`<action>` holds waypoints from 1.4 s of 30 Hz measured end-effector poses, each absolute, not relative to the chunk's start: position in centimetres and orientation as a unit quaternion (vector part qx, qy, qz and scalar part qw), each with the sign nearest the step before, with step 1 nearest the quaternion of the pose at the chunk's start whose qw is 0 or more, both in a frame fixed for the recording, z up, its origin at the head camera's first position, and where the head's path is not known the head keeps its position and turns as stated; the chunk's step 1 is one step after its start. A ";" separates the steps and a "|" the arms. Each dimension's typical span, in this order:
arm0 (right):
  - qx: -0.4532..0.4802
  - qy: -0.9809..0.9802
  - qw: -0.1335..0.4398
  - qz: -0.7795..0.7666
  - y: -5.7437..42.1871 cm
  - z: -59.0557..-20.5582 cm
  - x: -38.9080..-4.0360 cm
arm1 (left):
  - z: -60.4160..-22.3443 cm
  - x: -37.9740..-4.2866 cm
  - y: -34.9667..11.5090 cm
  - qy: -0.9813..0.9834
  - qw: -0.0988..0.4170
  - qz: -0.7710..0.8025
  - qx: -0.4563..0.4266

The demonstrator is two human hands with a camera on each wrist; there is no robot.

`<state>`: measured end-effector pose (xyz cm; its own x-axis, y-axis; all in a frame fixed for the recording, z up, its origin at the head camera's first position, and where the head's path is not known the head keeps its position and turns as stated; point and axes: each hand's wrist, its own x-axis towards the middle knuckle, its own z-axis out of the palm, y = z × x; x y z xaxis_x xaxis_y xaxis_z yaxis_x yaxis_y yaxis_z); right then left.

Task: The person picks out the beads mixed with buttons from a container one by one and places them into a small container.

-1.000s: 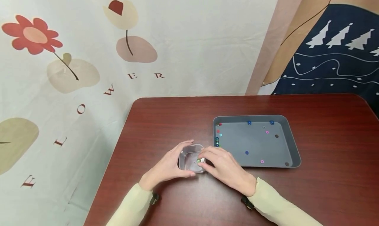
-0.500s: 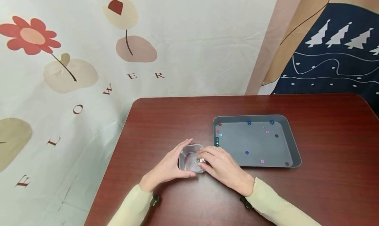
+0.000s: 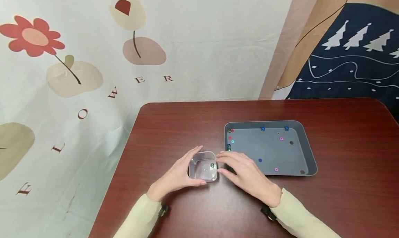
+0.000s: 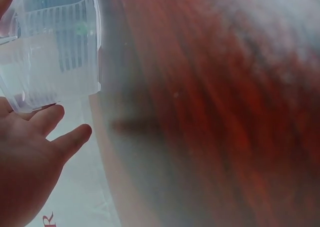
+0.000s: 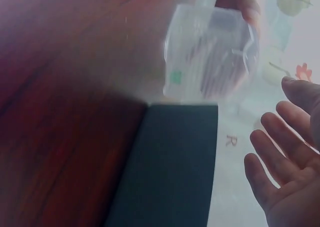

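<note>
My left hand point(image 3: 177, 172) grips a clear square plastic container point(image 3: 194, 168), thumb at its near side and fingers along the far side. Inside it, close to the right wall, lies a green glass marble point(image 3: 212, 165); through the container's wall in the right wrist view the marble point(image 5: 175, 77) shows as a green blur. Just to the right of the rim is my right hand point(image 3: 247, 174), its fingers loosely spread and holding nothing. In the right wrist view that hand point(image 5: 295, 162) has its palm and fingers apart from the container point(image 5: 212, 52).
A grey rectangular tray point(image 3: 249, 148) sits right of the container, partly behind my right hand. It carries scattered blue marbles point(image 3: 263, 129), pink rings point(image 3: 276, 169) and other small pieces. The reddish wooden table point(image 3: 180, 123) meets a printed cloth point(image 3: 202, 58) at the back.
My right hand has let go of the green marble and moved right, out of the container. The marble now lies inside. My left hand keeps its hold.
</note>
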<state>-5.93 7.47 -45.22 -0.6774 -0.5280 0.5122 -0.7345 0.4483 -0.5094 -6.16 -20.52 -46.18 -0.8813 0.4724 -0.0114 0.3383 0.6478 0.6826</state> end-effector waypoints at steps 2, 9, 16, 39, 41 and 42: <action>0.365 -0.842 0.147 0.368 8.4 -45.1 -6.0 | -46.2 -6.2 -20.5 0.903 0.097 0.355 0.221; 0.324 -0.870 0.113 0.354 11.2 -44.6 -6.2 | -46.3 -6.3 -20.5 0.905 0.093 0.348 0.224; 0.320 -0.884 0.051 0.337 12.1 -45.2 -6.7 | -46.5 -6.3 -20.6 0.904 0.086 0.349 0.232; 0.299 -0.902 -0.024 0.311 11.7 -46.6 -8.0 | -46.4 -6.3 -20.4 0.899 0.107 0.363 0.221; 0.299 -0.902 -0.032 0.310 11.5 -46.7 -8.1 | -46.4 -6.3 -20.4 0.898 0.109 0.364 0.220; 0.299 -0.902 -0.036 0.309 11.5 -46.7 -8.2 | -46.4 -6.3 -20.4 0.898 0.110 0.364 0.219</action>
<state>-8.19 11.47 -46.74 -0.8188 -0.5612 0.1208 -0.5172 0.6297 -0.5796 -6.33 -20.41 -46.37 -0.8796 0.4742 -0.0378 0.3141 0.6386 0.7025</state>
